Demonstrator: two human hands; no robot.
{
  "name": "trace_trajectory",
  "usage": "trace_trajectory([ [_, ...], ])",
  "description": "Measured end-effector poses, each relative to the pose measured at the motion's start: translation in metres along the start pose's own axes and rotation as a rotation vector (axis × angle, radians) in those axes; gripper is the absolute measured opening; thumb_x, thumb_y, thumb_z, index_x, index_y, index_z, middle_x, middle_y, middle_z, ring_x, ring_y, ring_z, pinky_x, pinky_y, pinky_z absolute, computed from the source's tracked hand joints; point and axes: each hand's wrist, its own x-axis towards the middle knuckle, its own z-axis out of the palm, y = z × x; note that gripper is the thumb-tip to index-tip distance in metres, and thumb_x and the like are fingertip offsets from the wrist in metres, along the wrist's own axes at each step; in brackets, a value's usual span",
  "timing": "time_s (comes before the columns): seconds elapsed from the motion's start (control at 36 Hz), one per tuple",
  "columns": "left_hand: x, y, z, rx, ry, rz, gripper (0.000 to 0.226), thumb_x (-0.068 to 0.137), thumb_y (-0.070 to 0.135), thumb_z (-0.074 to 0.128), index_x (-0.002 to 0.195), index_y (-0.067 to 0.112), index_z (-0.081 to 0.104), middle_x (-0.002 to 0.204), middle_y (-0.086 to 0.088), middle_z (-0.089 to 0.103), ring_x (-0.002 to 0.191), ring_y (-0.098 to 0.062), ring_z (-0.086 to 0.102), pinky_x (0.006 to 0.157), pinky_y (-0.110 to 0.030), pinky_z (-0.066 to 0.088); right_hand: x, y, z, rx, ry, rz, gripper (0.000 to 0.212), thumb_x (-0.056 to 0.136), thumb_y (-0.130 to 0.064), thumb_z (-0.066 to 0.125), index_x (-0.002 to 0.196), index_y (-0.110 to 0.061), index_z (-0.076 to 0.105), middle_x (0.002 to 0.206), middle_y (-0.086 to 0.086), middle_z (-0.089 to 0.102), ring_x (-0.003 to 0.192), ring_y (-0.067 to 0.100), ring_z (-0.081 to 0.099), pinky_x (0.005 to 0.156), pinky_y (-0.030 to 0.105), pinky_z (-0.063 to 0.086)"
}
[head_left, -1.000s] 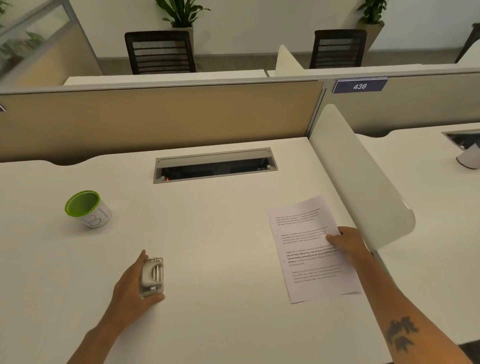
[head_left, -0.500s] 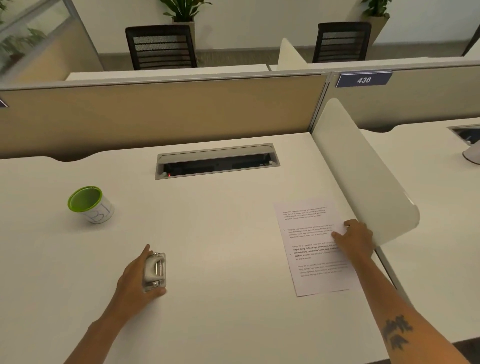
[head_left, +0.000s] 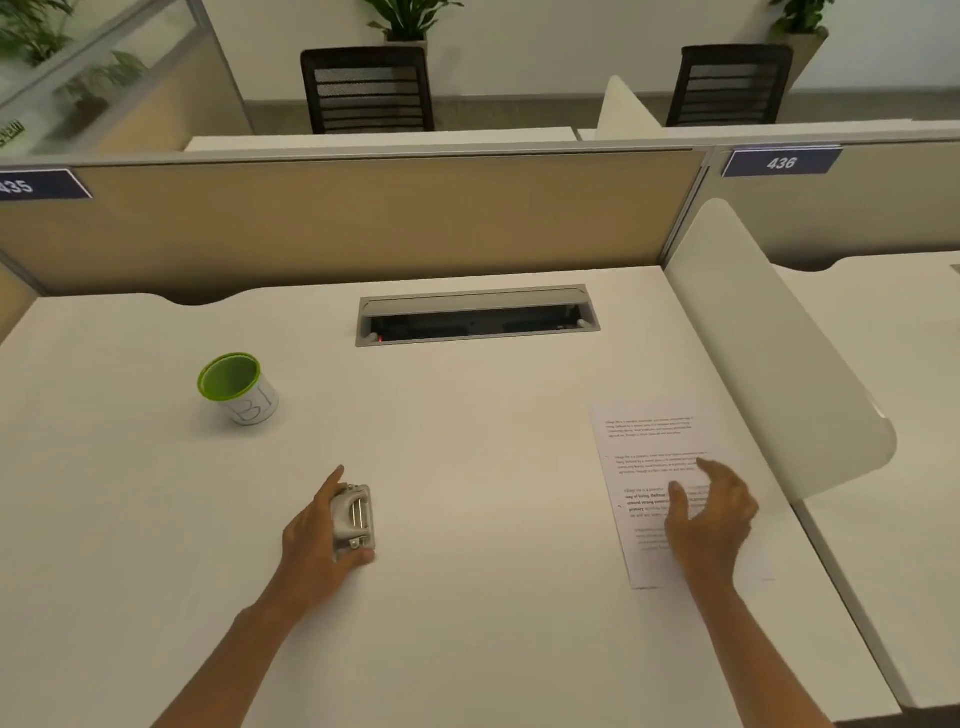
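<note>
A printed sheet of paper (head_left: 649, 441) lies flat on the white desk (head_left: 467, 441), near its right side. My right hand (head_left: 711, 514) hovers over the sheet's lower half, fingers spread and loosely bent, holding nothing. My left hand (head_left: 317, 525) grips a small grey stapler (head_left: 353, 517) that rests on the desk left of centre, thumb at its near end and fingers along its left side.
A white cup with a green rim (head_left: 236, 387) stands at the left. A cable tray slot (head_left: 478, 314) is sunk into the desk's back. A curved white divider (head_left: 769, 353) rises right of the paper. A tan partition (head_left: 363, 218) closes the far edge.
My right hand has come off the paper's right edge and moved left over the sheet, fingers spread. The left hand stays on the stapler.
</note>
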Motion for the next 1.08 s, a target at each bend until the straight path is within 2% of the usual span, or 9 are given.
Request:
trace_trajectory([
  [0.19, -0.001, -0.011, -0.026, -0.031, 0.026, 0.062, 0.123, 0.070, 0.017, 0.096, 0.163, 0.041, 0.019, 0.144, 0.016, 0.053, 0.131, -0.025, 0.056, 0.116, -0.048, 0.045, -0.097, -0.040, 0.037, 0.001, -0.222, -0.256, 0.043, 0.090, -0.009, 0.078, 0.129, -0.022, 0.066, 0.131, 0.000, 0.063, 0.123, 0.030, 0.051, 0.099, 0.049, 0.044],
  [0.36, -0.003, -0.036, -0.067, 0.032, 0.080, 0.100, 0.129, 0.068, 0.021, 0.098, 0.149, 0.068, 0.010, 0.137, 0.044, 0.039, 0.123, -0.024, 0.054, 0.114, -0.048, 0.040, -0.155, -0.086, 0.069, 0.019, -0.472, -0.382, 0.033, 0.090, -0.012, 0.078, 0.119, -0.025, 0.072, 0.121, -0.007, 0.066, 0.112, 0.023, 0.059, 0.089, 0.036, 0.043],
  [0.44, -0.008, -0.057, -0.089, 0.052, 0.086, 0.082, 0.128, 0.068, 0.020, 0.098, 0.154, 0.060, 0.012, 0.138, 0.042, 0.039, 0.122, -0.021, 0.054, 0.114, -0.050, 0.038, -0.174, -0.107, 0.084, 0.016, -0.543, -0.418, 0.025, 0.092, -0.014, 0.075, 0.114, -0.024, 0.074, 0.116, -0.009, 0.067, 0.109, 0.019, 0.060, 0.088, 0.033, 0.045],
  [0.56, -0.016, -0.089, -0.117, 0.085, 0.091, 0.047, 0.123, 0.068, 0.018, 0.098, 0.164, 0.030, 0.021, 0.137, 0.039, 0.040, 0.127, -0.032, 0.056, 0.116, -0.051, 0.038, -0.194, -0.131, 0.102, 0.019, -0.616, -0.403, 0.017, 0.094, -0.017, 0.072, 0.109, -0.023, 0.075, 0.111, -0.010, 0.068, 0.106, 0.017, 0.061, 0.087, 0.033, 0.048],
  [0.67, -0.023, -0.121, -0.143, 0.097, 0.101, -0.008, 0.121, 0.068, 0.019, 0.097, 0.163, 0.027, 0.024, 0.133, 0.042, 0.041, 0.126, -0.033, 0.057, 0.116, -0.052, 0.037, -0.210, -0.151, 0.119, 0.018, -0.668, -0.381, 0.011, 0.093, -0.016, 0.072, 0.101, -0.018, 0.078, 0.104, -0.007, 0.071, 0.100, 0.020, 0.061, 0.084, 0.035, 0.053],
  [0.75, -0.028, -0.145, -0.162, 0.096, 0.101, -0.030, 0.119, 0.069, 0.017, 0.097, 0.163, 0.029, 0.025, 0.134, 0.042, 0.039, 0.129, -0.035, 0.056, 0.116, -0.052, 0.037, -0.222, -0.168, 0.132, 0.012, -0.714, -0.346, 0.007, 0.092, -0.018, 0.073, 0.097, -0.019, 0.077, 0.097, -0.012, 0.068, 0.098, 0.014, 0.058, 0.081, 0.023, 0.048],
  [0.83, -0.033, -0.159, -0.174, 0.094, 0.097, -0.069, 0.119, 0.068, 0.015, 0.098, 0.163, 0.028, 0.026, 0.138, 0.023, 0.052, 0.132, -0.036, 0.055, 0.116, -0.053, 0.038, -0.226, -0.182, 0.141, 0.008, -0.760, -0.296, 0.004, 0.091, -0.021, 0.074, 0.095, -0.021, 0.075, 0.093, -0.018, 0.062, 0.093, 0.008, 0.056, 0.076, 0.011, 0.040],
  [0.92, -0.037, -0.174, -0.187, 0.101, 0.098, -0.113, 0.120, 0.066, 0.014, 0.098, 0.162, 0.028, 0.027, 0.146, 0.004, 0.057, 0.133, -0.037, 0.055, 0.115, -0.053, 0.038, -0.231, -0.198, 0.151, 0.017, -0.783, -0.263, 0.005, 0.089, -0.019, 0.077, 0.093, -0.020, 0.075, 0.093, -0.011, 0.069, 0.090, 0.012, 0.063, 0.079, 0.022, 0.050],
  [1.08, -0.044, -0.208, -0.205, 0.101, 0.080, -0.058, 0.124, 0.063, 0.012, 0.100, 0.161, 0.031, 0.027, 0.132, 0.055, 0.041, 0.129, -0.031, 0.057, 0.106, -0.040, 0.039, -0.234, -0.219, 0.164, 0.026, -0.775, -0.186, 0.010, 0.085, -0.016, 0.082, 0.092, -0.020, 0.076, 0.090, -0.010, 0.073, 0.085, 0.011, 0.068, 0.079, 0.027, 0.057],
])
